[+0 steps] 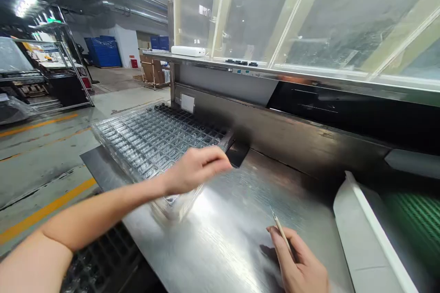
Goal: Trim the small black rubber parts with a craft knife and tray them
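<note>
My left hand (202, 169) is raised over the near right edge of a clear plastic tray (151, 146). Its fingers are curled together and point right; whatever they may hold is hidden. The tray has rows of small compartments, with dark pieces in those toward the back. Low in the view, my right hand (299, 261) is closed around a thin pale stick with a fine pointed tip (281, 231), which slants up and left above the metal tabletop (213, 238).
A white panel (364, 229) stands at right beside a green ribbed surface (415, 215). A dark flat object (237, 153) lies behind the tray. Above the table runs a metal shelf (292, 73) bearing a white box (188, 51) and small black pieces (241, 62). More dark trays (99, 261) sit below left.
</note>
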{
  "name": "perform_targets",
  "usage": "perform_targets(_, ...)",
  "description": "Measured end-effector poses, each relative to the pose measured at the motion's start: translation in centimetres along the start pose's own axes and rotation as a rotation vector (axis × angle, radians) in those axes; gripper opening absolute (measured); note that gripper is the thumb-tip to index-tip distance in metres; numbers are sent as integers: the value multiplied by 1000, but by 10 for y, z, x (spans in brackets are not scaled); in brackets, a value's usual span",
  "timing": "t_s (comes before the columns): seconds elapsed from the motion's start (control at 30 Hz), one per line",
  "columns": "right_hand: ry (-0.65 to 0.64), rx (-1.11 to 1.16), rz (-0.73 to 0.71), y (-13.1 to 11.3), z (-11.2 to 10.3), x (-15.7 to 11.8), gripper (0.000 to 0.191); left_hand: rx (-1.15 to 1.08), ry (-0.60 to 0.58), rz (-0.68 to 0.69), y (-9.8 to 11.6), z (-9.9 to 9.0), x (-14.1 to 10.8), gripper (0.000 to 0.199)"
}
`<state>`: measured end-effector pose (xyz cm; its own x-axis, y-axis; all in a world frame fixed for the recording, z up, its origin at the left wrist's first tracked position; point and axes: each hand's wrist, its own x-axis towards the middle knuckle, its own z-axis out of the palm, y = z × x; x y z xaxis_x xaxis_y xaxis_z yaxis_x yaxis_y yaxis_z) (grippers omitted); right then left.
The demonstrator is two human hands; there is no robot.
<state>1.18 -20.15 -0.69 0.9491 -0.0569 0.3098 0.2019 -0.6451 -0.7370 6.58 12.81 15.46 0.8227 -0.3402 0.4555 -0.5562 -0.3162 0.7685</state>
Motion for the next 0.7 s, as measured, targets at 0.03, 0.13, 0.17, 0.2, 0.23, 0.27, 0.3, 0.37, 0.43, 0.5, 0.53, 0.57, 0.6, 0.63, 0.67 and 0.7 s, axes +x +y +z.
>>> perform_targets(0.03,-2,14,-18,2,3,0,52,240,34,-35,-13,-24,13,29)
perform_targets(0.13,25,70,-46,-1,9,-2,52,647,92,-245,-66,-91,55,24)
perform_targets(0.17,34,85,-39,-5,10,-2,51,698,93,-299,-85,-109,68,22)
perform_targets(0.2,36,95,-26,-10,9,-2,50,740,82,-351,-104,-123,79,20)
perform_targets(0.23,28,99,-9,-16,8,-2,48,776,73,-398,-120,-135,88,20)
perform_targets(0.27,26,98,12,-21,6,-2,46,803,58,-439,-136,-143,95,22)
perform_targets(0.3,25,94,30,-25,4,-2,45,823,43,-469,-149,-147,101,23)
perform_targets(0.37,22,88,53,-30,1,-1,43,846,15,-510,-171,-149,109,26)
perform_targets(0.43,6,87,51,-30,-1,1,43,853,-9,-530,-187,-144,113,25)
perform_targets(0.5,-18,91,31,-27,-1,2,44,854,-24,-532,-199,-139,117,25)
perform_targets(0.53,-24,92,31,-27,0,2,45,854,-27,-528,-204,-138,118,25)
perform_targets(0.57,-24,92,38,-27,0,2,45,855,-29,-521,-208,-137,119,26)
perform_targets(0.6,-20,93,49,-28,0,1,44,854,-31,-513,-210,-138,120,27)
perform_targets(0.63,-11,94,60,-30,0,1,43,853,-33,-506,-213,-139,120,28)
perform_targets(0.67,-2,95,67,-32,0,0,43,850,-35,-499,-214,-141,119,28)
perform_targets(0.7,3,97,65,-34,0,-1,43,847,-36,-494,-215,-145,119,29)
